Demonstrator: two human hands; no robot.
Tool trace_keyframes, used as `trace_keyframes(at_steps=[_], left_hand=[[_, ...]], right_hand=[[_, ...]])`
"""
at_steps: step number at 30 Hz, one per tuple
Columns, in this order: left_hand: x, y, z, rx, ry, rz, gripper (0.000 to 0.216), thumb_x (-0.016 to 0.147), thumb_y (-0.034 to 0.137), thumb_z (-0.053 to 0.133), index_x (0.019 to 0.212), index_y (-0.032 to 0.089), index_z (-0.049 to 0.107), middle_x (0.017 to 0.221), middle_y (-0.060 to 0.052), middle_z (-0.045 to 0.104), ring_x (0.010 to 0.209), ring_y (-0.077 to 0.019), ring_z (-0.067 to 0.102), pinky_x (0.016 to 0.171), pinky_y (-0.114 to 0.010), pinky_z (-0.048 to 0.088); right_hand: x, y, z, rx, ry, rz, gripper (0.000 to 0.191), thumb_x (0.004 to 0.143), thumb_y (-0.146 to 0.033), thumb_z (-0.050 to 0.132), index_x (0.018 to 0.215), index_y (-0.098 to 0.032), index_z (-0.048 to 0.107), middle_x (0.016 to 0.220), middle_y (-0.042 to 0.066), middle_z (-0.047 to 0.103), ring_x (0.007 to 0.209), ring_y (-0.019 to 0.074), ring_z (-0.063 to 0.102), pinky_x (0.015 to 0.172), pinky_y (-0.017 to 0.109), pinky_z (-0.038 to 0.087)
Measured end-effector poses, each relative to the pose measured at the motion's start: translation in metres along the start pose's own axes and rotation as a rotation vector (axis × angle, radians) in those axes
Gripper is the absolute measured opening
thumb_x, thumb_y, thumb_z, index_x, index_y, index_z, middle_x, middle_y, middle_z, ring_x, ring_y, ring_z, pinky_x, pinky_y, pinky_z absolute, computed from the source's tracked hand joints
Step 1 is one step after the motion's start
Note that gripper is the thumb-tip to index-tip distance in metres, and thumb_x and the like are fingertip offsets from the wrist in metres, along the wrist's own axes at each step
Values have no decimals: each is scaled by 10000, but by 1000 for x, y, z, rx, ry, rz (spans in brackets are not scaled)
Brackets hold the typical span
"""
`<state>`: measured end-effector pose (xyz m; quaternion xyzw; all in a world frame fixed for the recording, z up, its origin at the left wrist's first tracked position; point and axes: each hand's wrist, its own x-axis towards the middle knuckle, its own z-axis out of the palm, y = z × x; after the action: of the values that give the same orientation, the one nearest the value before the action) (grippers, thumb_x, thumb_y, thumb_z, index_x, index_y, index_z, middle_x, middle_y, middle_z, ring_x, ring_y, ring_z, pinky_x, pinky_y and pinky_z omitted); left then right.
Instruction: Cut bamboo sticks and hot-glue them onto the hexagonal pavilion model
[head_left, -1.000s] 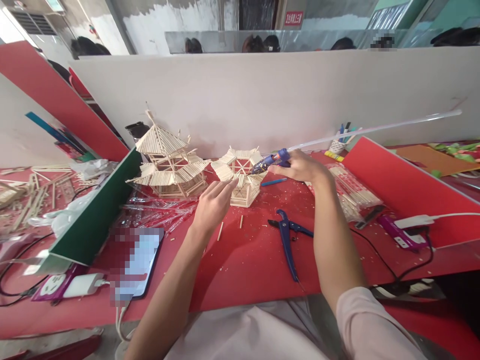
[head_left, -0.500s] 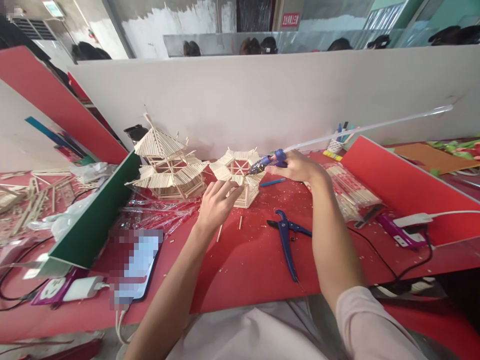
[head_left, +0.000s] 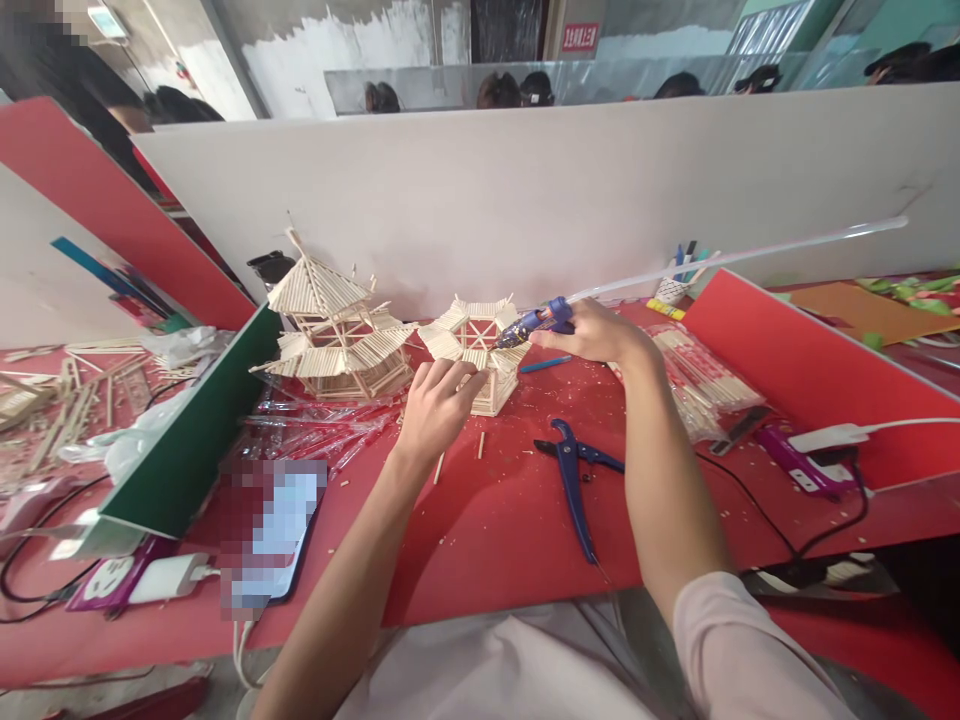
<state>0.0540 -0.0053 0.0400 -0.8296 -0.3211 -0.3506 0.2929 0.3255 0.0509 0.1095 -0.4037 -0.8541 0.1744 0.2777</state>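
My right hand [head_left: 600,332] is wrapped round a blue hot glue gun [head_left: 541,318]. A long clear glue stick [head_left: 787,240] sticks out of its back end, up to the right. The gun's nozzle points down-left at the roof of a small pavilion model [head_left: 480,310] built from pale wooden sticks. My left hand [head_left: 439,405] is closed at the near left side of this model, fingers bent against it; the fingertips are partly hidden. To the left stands a taller pagoda model [head_left: 330,330] of the same sticks, with a pointed roof.
Blue-handled cutters [head_left: 574,480] and loose stick pieces [head_left: 481,445] lie on the red table [head_left: 480,550]. A phone [head_left: 281,530] is at the left, beside a green divider [head_left: 187,440]. Bagged sticks [head_left: 701,380], a pen cup [head_left: 671,290] and a purple power strip [head_left: 810,465] are at the right.
My hands, the glue gun and the pavilion model have hardly moved. At the upper left, a person in dark clothes has come further into view behind the partition.
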Motion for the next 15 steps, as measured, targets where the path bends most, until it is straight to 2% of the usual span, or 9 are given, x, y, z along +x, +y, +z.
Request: trace_keyframes(at_steps=[11, 15], left_hand=[[2, 2, 1, 22, -36, -60, 178, 975, 142, 589, 1072, 235, 706, 1016, -43, 757, 883, -218, 594, 742, -364, 395], [3, 4, 1, 17, -33, -75, 146, 973, 157, 596, 1021, 233, 711, 988, -41, 754, 886, -222, 589, 741, -367, 389]], right_hand=[[0, 3, 1, -1, -1, 19, 347, 865, -529, 628, 898, -207, 750, 666, -16, 564, 650, 154, 437, 620, 300, 283], [0, 3, 2, 8, -3, 21, 359, 864, -539, 622, 922, -211, 755, 679, -10, 580, 656, 157, 439, 618, 302, 282]])
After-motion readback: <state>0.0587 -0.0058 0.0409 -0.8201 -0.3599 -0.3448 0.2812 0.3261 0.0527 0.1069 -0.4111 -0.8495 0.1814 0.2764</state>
